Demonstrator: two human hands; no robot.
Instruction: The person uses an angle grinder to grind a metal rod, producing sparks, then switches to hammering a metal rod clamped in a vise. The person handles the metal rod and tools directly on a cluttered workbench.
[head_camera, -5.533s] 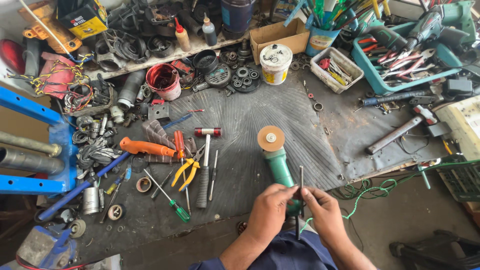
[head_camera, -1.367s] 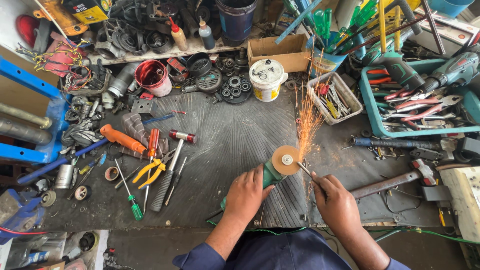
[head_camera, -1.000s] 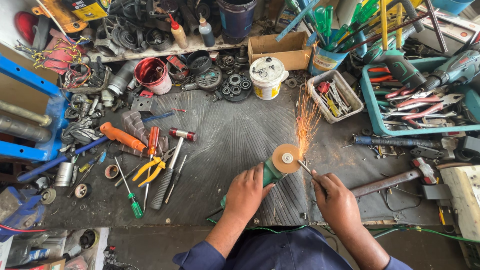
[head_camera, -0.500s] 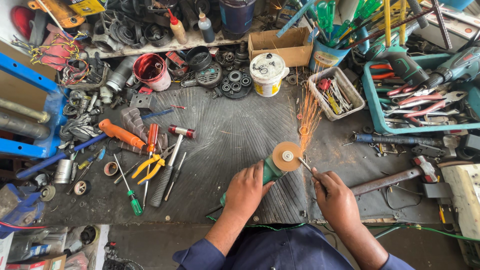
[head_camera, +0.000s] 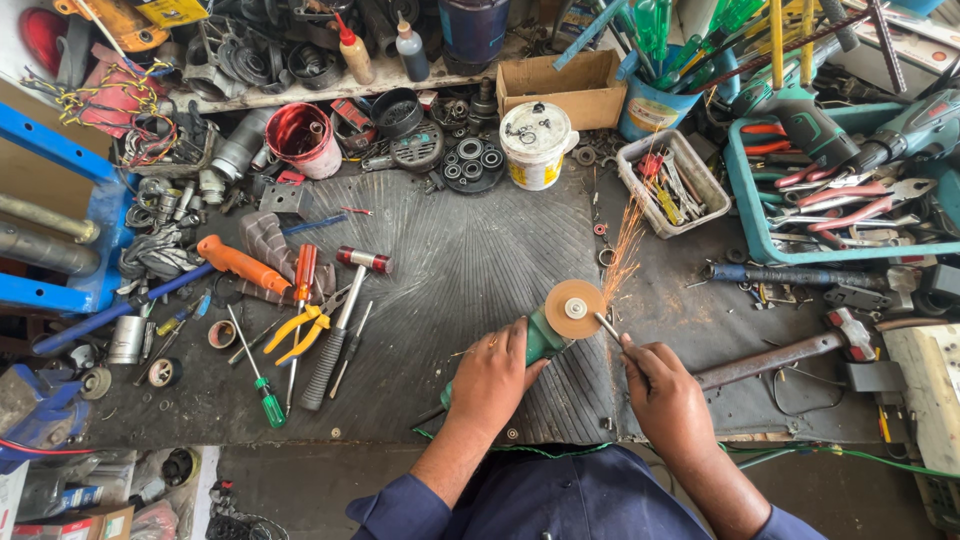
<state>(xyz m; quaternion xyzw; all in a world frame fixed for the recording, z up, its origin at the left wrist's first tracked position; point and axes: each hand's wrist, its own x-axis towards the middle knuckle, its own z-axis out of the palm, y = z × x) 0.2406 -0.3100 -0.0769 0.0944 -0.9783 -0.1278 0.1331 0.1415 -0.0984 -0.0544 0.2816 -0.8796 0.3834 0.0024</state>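
My left hand (head_camera: 492, 372) grips the body of a green angle grinder (head_camera: 545, 338) lying on the dark rubber mat (head_camera: 450, 260). Its tan disc (head_camera: 573, 308) faces up and spins. My right hand (head_camera: 664, 398) pinches a thin metal rod (head_camera: 608, 327) and presses its tip against the disc's right edge. Orange sparks (head_camera: 625, 245) fly up and away from the contact point toward the back of the bench.
Left of the grinder lie yellow pliers (head_camera: 298, 328), a hammer (head_camera: 338, 330), screwdrivers and an orange-handled tool (head_camera: 240, 263). Behind stand a white tub (head_camera: 537, 143), a red can (head_camera: 300, 138), a cardboard box (head_camera: 560, 88) and a white basket (head_camera: 671, 180). A teal tray of pliers (head_camera: 850, 195) sits right.
Earlier both hands held the grinder near the bench edge with no sparks. Since then the rod has been held on the spinning disc; over the last second the sparks thinned slightly.
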